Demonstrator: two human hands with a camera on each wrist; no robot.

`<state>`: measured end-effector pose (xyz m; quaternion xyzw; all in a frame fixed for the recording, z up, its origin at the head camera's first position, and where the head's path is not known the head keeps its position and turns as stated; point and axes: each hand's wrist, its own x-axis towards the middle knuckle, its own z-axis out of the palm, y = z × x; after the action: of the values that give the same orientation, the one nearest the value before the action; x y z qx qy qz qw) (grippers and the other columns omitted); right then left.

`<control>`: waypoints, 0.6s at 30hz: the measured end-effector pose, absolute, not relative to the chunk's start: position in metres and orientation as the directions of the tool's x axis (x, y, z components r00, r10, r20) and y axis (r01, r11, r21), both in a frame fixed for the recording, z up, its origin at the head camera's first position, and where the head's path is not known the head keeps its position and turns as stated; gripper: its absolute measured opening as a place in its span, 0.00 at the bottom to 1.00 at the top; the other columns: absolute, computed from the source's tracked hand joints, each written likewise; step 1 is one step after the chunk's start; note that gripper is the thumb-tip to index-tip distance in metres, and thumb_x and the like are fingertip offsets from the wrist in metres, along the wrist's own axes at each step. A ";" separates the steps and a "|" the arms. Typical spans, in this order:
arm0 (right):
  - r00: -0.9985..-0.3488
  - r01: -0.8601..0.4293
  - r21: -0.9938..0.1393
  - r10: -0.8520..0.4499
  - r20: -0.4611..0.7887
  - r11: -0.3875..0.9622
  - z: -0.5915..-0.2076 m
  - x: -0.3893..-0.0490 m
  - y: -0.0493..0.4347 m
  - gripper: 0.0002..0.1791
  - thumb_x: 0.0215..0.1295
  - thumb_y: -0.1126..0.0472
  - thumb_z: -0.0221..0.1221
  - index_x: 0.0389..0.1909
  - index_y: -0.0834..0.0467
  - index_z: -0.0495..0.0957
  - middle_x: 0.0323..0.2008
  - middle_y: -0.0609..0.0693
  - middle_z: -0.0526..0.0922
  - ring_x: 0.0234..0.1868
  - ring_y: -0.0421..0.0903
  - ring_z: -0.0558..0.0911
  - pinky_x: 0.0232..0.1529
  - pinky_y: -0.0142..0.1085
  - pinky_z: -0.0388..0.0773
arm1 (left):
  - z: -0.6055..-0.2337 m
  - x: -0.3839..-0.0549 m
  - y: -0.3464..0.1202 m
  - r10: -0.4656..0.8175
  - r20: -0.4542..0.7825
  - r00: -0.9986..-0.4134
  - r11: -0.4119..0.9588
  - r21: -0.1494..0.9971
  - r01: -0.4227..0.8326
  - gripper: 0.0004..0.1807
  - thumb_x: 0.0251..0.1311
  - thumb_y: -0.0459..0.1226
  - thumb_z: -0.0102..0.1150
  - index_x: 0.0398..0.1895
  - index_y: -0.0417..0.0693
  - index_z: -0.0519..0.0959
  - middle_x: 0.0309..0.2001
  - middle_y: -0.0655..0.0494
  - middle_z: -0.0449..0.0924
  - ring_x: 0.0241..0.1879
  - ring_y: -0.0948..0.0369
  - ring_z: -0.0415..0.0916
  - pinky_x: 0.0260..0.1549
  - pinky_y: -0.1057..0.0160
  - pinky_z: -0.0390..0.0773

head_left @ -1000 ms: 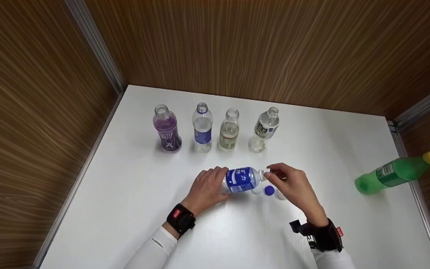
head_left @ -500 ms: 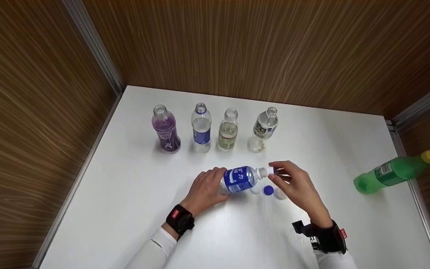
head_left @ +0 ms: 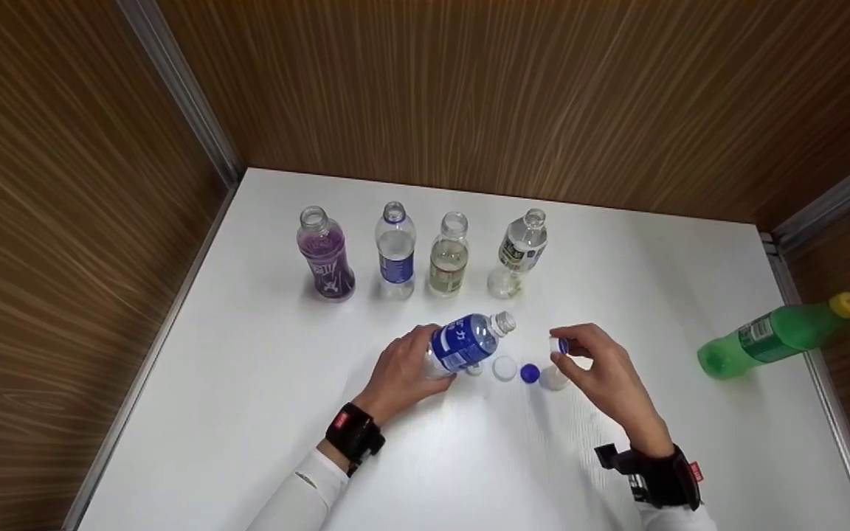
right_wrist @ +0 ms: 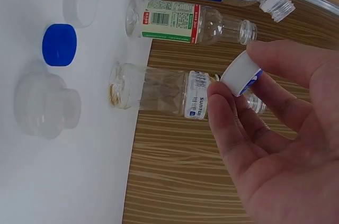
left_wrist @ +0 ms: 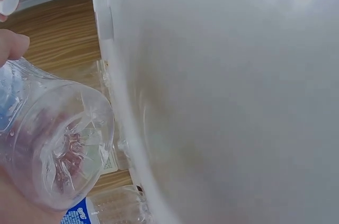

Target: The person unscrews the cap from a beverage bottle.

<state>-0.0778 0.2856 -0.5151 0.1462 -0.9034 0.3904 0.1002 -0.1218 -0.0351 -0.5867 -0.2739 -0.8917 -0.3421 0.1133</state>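
Your left hand (head_left: pixel 403 369) has its fingers wrapped round the lower half of the blue-label bottle (head_left: pixel 463 343). It's mid-table (head_left: pixel 211 369), uncapped, tilted with its mouth to the right and far; can't tell if the base touches. Your right hand (head_left: pixel 602 369) pinches the white cap (right_wrist: pixel 240 73) between thumb and fingertips, gap just a cap wide, well clear of the neck.

Handling: bottle looks close to empty, so should be light. Thin clear plastic, likely to dent under a hard squeeze; droplets show on it, may be slick. Best hold is round the label or the stiffer neck. Cap should be light and stiff; take it by the side wall.

Counts:
- Bottles: six. One held; four uncapped in the far row, left to right: purple (head_left: pixel 329 265), Pepsi (head_left: pixel 396 258), green-label (head_left: pixel 448 269), Suntory (head_left: pixel 521 254). One big green bottle (head_left: pixel 772 339) at right, yellow cap (head_left: pixel 848 304) on.
- Loose on table, right of the held bottle: one blue cap (head_left: pixel 530 374), one clear cap (head_left: pixel 505 369), one translucent stepped piece (head_left: pixel 554 378), plus one small cap (head_left: pixel 474 369) partly hidden by the bottle.
- In hand: one cap.
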 end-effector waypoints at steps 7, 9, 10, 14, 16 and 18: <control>-0.943 -0.320 -0.645 -0.167 0.288 0.694 -0.526 -0.072 0.301 0.21 0.57 0.76 0.71 0.52 0.63 0.83 0.45 0.51 0.83 0.42 0.45 0.84 0.46 0.35 0.83 | -0.583 -0.121 -0.035 0.378 0.335 -0.863 0.582 0.639 0.503 0.41 0.49 0.48 0.80 0.63 0.43 0.71 0.53 0.50 0.82 0.51 0.54 0.82 0.52 0.53 0.81; -0.945 -0.311 -0.628 -0.159 0.287 0.714 -0.530 -0.070 0.305 0.21 0.56 0.77 0.71 0.52 0.64 0.83 0.44 0.50 0.83 0.42 0.46 0.84 0.45 0.39 0.84 | -0.583 -0.121 -0.035 0.371 0.320 -0.872 0.572 0.661 0.486 0.40 0.50 0.48 0.80 0.64 0.44 0.71 0.53 0.50 0.82 0.51 0.55 0.82 0.52 0.53 0.81; -0.945 -0.305 -0.614 -0.154 0.287 0.728 -0.532 -0.069 0.306 0.21 0.56 0.77 0.71 0.52 0.64 0.83 0.44 0.51 0.83 0.41 0.47 0.84 0.44 0.41 0.84 | -0.583 -0.120 -0.035 0.368 0.316 -0.874 0.568 0.669 0.481 0.40 0.50 0.47 0.80 0.64 0.44 0.71 0.53 0.50 0.82 0.51 0.55 0.82 0.52 0.53 0.81; -0.955 -0.261 -0.550 -0.131 0.266 0.793 -0.541 -0.065 0.314 0.22 0.56 0.77 0.71 0.53 0.67 0.82 0.43 0.55 0.82 0.41 0.51 0.83 0.41 0.47 0.82 | -0.583 -0.120 -0.035 0.366 0.332 -0.869 0.563 0.665 0.491 0.40 0.49 0.47 0.80 0.63 0.44 0.71 0.53 0.50 0.82 0.50 0.55 0.82 0.51 0.53 0.81; -0.964 -0.229 -0.524 -0.116 0.239 0.820 -0.546 -0.064 0.318 0.22 0.56 0.76 0.70 0.53 0.68 0.81 0.44 0.57 0.82 0.41 0.53 0.82 0.40 0.47 0.81 | -0.584 -0.120 -0.035 0.371 0.345 -0.862 0.570 0.648 0.505 0.40 0.49 0.47 0.80 0.63 0.44 0.72 0.52 0.50 0.82 0.50 0.55 0.82 0.51 0.53 0.81; -0.976 -0.189 -0.517 -0.103 0.190 0.835 -0.552 -0.064 0.322 0.21 0.58 0.76 0.69 0.53 0.69 0.80 0.45 0.59 0.81 0.43 0.54 0.83 0.41 0.49 0.81 | -0.585 -0.120 -0.035 0.377 0.357 -0.855 0.577 0.631 0.518 0.40 0.49 0.47 0.80 0.62 0.44 0.71 0.51 0.50 0.82 0.49 0.55 0.82 0.50 0.53 0.81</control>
<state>-0.0635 0.3218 -0.5517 0.0767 -0.9546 0.2772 0.0775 -0.1202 -0.0351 -0.5849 -0.2534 -0.8831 -0.3839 0.0921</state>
